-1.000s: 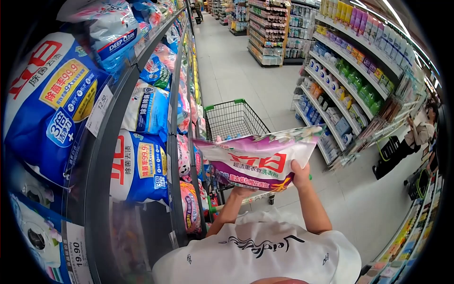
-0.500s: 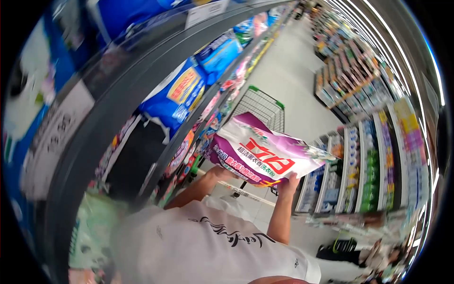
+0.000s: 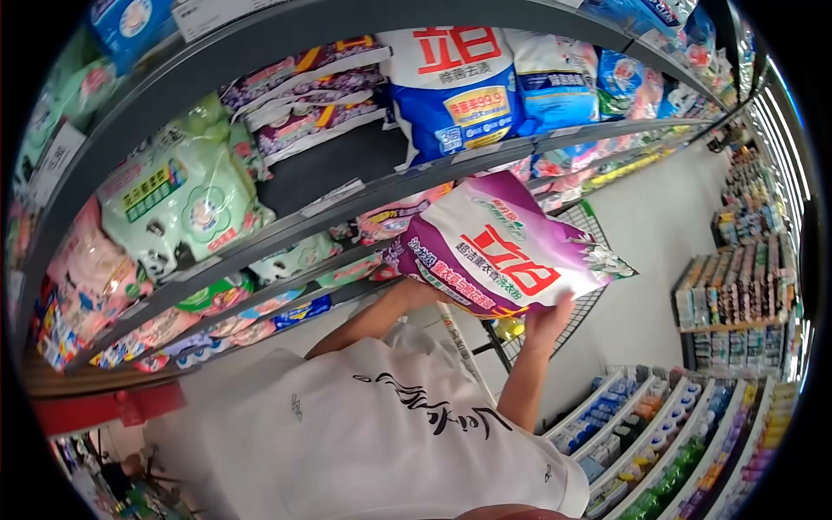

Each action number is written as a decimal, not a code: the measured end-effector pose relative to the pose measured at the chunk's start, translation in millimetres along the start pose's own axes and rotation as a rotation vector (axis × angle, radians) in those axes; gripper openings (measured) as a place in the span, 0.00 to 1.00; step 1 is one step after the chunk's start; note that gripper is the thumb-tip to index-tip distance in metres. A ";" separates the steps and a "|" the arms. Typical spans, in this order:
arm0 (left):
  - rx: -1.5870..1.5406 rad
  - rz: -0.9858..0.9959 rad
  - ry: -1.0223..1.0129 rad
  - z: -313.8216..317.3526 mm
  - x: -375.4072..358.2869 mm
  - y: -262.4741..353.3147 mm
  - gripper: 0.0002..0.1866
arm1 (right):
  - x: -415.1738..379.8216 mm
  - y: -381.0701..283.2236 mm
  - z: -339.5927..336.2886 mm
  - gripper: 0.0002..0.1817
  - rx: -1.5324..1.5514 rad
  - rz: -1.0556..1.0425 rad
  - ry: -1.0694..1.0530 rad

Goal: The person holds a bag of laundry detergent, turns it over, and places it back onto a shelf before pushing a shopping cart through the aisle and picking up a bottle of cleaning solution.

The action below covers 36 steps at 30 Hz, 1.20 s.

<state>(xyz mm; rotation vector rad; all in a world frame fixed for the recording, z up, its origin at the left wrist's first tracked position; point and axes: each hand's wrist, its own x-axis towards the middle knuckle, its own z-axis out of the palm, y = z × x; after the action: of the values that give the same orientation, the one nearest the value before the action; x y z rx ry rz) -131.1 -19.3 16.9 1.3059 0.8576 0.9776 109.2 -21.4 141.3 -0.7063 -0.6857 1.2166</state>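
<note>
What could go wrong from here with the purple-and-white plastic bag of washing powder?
The purple-and-white plastic bag might tip or slip: the left hand and right hand hold it low, and no hand shows at its top. If swung toward the dark grey shelf, it could knock the blue-and-white plastic bag there. If dropped, it might hit the black wire shopping cart partly hidden behind it.

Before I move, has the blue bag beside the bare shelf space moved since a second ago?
No, the blue bag hasn't: against the shelf, it keeps the same spot; only the view swung.
</note>
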 end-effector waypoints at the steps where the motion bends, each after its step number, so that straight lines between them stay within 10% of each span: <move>1: -0.182 -0.011 0.002 -1.6 -7.5 -2.3 0.39 | 4.8 -4.2 4.2 0.27 0.043 -0.009 -0.044; 5: -0.634 -0.316 0.212 5.6 -29.8 43.2 0.38 | 15.9 -14.7 16.5 0.17 -0.098 -0.038 -0.025; 12: -0.825 0.209 0.229 18.5 -57.3 21.6 0.41 | 32.6 -37.1 80.7 0.25 -0.428 -0.222 -0.086; 17: -0.920 0.314 0.279 19.1 -67.1 27.4 0.38 | 11.1 -47.2 111.2 0.33 -0.912 -1.176 -0.233; 21: -0.872 0.297 0.299 18.7 -83.7 35.6 0.39 | -13.6 -37.4 134.0 0.34 -1.071 -1.103 -0.830; 36: -0.720 0.258 0.313 23.8 -114.6 18.7 0.41 | 9.7 -19.3 168.2 0.29 -1.303 -0.667 -1.450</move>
<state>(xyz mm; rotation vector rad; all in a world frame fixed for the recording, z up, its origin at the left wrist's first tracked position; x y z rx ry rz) -153.0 -134.4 34.3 0.6552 0.4845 1.5456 -10.0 3.2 259.5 -0.3773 -2.7807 0.3135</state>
